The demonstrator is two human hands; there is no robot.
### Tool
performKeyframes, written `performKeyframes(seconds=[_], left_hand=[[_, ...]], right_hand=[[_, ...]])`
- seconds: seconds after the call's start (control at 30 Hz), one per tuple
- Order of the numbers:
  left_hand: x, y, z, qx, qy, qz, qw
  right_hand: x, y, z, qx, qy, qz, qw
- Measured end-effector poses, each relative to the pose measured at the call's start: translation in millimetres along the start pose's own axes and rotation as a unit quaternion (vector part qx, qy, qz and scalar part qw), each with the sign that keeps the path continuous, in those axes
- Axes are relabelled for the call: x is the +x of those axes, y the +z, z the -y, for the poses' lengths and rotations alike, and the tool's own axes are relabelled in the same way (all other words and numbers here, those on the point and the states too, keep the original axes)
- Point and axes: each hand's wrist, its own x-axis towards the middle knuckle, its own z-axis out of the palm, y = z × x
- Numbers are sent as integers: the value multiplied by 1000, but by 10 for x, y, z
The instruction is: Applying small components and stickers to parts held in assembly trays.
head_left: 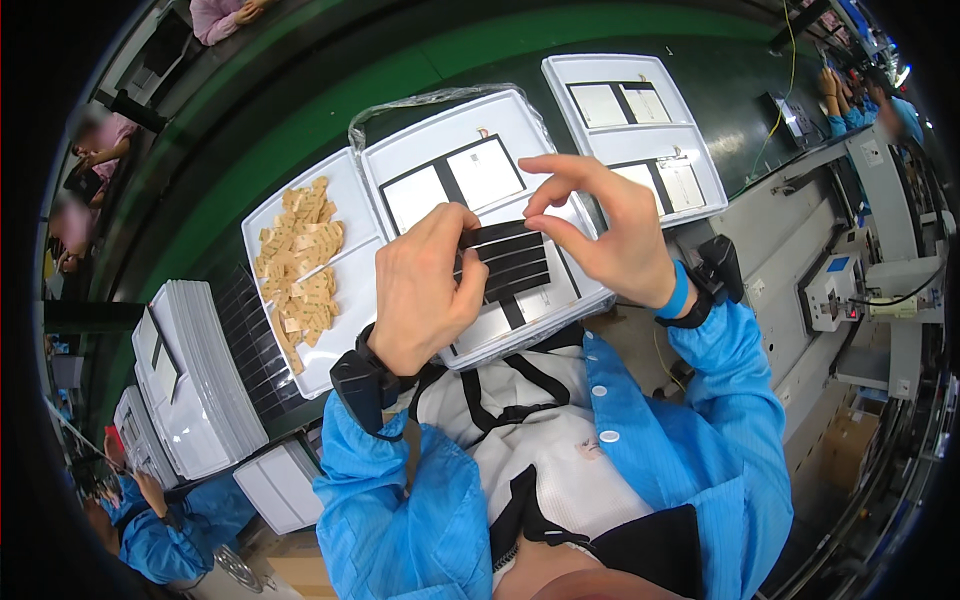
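The sheet of black strips [505,262] is held up in front of the chest, above the near edge of a white tray [470,140], so that both hands can work on it without leaning on the tray. The left hand [420,290] grasps the sheet's left end, thumb on top and fingers curled below; this keeps the sheet flat and steady. The right hand [605,225] meets the sheet's right end with thumb and forefinger pinched together, the other fingers lifted away, probably to pick at one strip only. I cannot tell if the pinch already holds a strip.

The white tray under the hands carries white square panels joined by a black band, lying face up in its recess. To its left, a second tray [262,222] holds a heap of small tan labels [300,265], within easy reach of the left hand. On the far right, another tray [560,68] shows four similar white panels. All stand on a dark green counter [300,110]. At the near left, a stack of white trays [195,380] waits, leaning a little.
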Motion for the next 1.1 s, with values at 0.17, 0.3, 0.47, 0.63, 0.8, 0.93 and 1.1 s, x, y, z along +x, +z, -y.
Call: performKeyframes(seconds=[0.17, 0.3, 0.47, 0.63, 0.8, 0.93, 1.1], left_hand=[[39, 27, 126, -69, -77, 49, 993], [96, 26, 330, -22, -131, 73, 988], [366, 126, 554, 73, -126, 67, 987], [542, 462, 831, 177, -98, 25, 979], [428, 609, 1050, 176, -34, -57, 982], [422, 606, 1078, 162, -20, -69, 984], [442, 600, 1068, 152, -23, -60, 986]], right_hand=[[44, 52, 81, -101, -148, -21, 984], [224, -36, -15, -78, -71, -49, 993], [601, 21, -891, 51, 125, -35, 990], [763, 282, -1500, 94, 257, 56, 960], [874, 454, -1624, 68, 263, 90, 958], [904, 478, -1583, 65, 284, 96, 952], [898, 465, -1594, 70, 276, 93, 954]])
